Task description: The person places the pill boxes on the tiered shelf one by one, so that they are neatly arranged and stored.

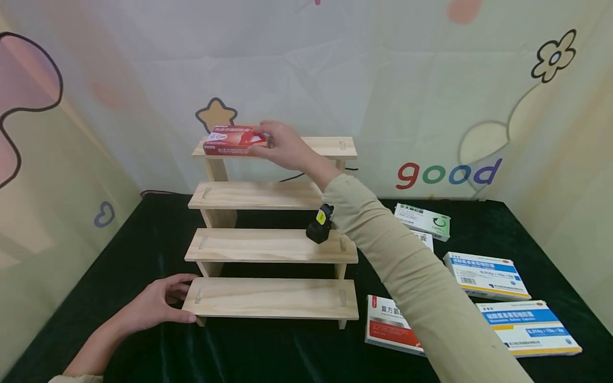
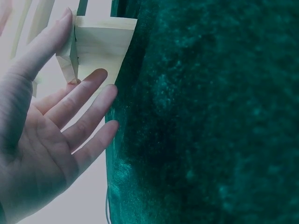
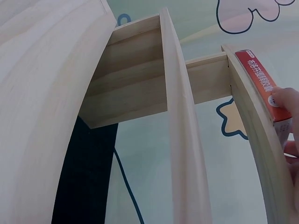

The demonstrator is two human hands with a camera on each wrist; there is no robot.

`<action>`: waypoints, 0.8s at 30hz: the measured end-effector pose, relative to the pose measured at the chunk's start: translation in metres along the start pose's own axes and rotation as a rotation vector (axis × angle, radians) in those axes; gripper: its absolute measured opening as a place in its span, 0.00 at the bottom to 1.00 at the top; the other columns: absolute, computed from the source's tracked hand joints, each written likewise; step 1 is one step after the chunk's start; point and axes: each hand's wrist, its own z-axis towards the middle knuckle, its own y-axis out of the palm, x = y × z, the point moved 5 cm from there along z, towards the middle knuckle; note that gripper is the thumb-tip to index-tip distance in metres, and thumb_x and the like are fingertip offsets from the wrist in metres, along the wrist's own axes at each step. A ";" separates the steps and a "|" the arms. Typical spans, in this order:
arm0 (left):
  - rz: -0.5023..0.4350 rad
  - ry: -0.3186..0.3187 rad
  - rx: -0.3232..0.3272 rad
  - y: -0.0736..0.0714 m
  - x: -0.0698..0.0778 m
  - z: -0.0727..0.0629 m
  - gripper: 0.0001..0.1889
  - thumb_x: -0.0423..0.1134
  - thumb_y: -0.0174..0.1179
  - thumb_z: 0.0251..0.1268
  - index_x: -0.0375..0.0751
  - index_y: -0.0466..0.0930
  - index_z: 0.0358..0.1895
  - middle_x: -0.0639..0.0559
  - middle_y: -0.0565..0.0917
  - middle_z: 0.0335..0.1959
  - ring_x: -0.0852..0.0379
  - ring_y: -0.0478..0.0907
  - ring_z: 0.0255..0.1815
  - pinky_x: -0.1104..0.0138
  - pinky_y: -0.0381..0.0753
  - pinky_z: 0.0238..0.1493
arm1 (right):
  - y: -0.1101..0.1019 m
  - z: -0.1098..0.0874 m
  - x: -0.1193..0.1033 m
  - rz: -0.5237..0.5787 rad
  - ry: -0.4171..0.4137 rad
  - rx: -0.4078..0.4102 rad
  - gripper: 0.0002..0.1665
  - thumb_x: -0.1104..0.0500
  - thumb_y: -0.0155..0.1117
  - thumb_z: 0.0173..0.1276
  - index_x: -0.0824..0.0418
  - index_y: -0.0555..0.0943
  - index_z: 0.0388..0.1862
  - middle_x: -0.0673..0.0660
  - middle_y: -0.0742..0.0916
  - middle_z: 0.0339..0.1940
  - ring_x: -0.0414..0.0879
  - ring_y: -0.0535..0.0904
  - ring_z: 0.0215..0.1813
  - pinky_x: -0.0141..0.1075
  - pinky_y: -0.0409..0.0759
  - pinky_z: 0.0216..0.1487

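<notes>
A light wooden stand [image 1: 270,298] with several stepped shelves stands on a dark green cloth. On its top shelf [image 1: 330,144], toward the left end, lies a flat red medicine box [image 1: 230,139]. My right hand [image 1: 287,146] pinches the box's right end between thumb and fingers; in the right wrist view the red box [image 3: 257,77] rests along the shelf edge, the hand [image 3: 289,107] partly out of frame. At the lowest shelf's left end, my left hand [image 1: 153,304] holds the corner. The left wrist view shows the left hand's [image 2: 51,135] thumb against the board, other fingers spread beside the support.
Right of the stand lie a green-and-white box [image 1: 423,221], two blue-and-white boxes [image 1: 486,274] and a red-and-white box [image 1: 390,322], partly under my right sleeve [image 1: 407,266]. Another white box [image 1: 425,239] is mostly hidden. A printed curtain [image 1: 287,64] hangs behind.
</notes>
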 end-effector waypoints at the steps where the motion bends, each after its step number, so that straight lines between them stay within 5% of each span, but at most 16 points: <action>1: 0.000 0.001 -0.001 0.000 0.000 0.000 0.38 0.39 0.68 0.48 0.24 0.60 0.60 0.39 0.80 0.44 0.47 0.76 0.44 0.52 0.76 0.44 | 0.000 0.000 0.000 -0.004 -0.004 -0.002 0.28 0.52 0.60 0.63 0.62 0.72 0.59 0.54 0.77 0.48 0.42 0.71 0.41 0.26 0.71 0.36; 10: -0.011 0.003 -0.011 0.001 0.001 0.001 0.38 0.39 0.68 0.49 0.23 0.59 0.60 0.39 0.80 0.44 0.47 0.76 0.43 0.55 0.76 0.43 | 0.000 0.000 0.001 -0.005 -0.024 -0.027 0.27 0.53 0.59 0.64 0.63 0.71 0.60 0.56 0.77 0.49 0.43 0.70 0.44 0.28 0.71 0.42; 17: -0.011 0.003 -0.008 0.001 0.001 0.003 0.38 0.39 0.68 0.49 0.24 0.59 0.60 0.40 0.80 0.44 0.48 0.76 0.43 0.59 0.77 0.42 | -0.004 -0.003 0.003 -0.084 0.004 -0.012 0.34 0.47 0.61 0.61 0.57 0.67 0.64 0.57 0.68 0.66 0.48 0.59 0.66 0.39 0.61 0.63; 24: -0.016 -0.012 -0.008 0.001 -0.001 0.002 0.39 0.39 0.68 0.49 0.23 0.58 0.61 0.39 0.80 0.44 0.47 0.76 0.43 0.56 0.76 0.43 | -0.012 -0.018 0.006 -0.071 0.014 -0.005 0.36 0.46 0.61 0.61 0.56 0.65 0.66 0.58 0.64 0.68 0.49 0.55 0.69 0.44 0.60 0.64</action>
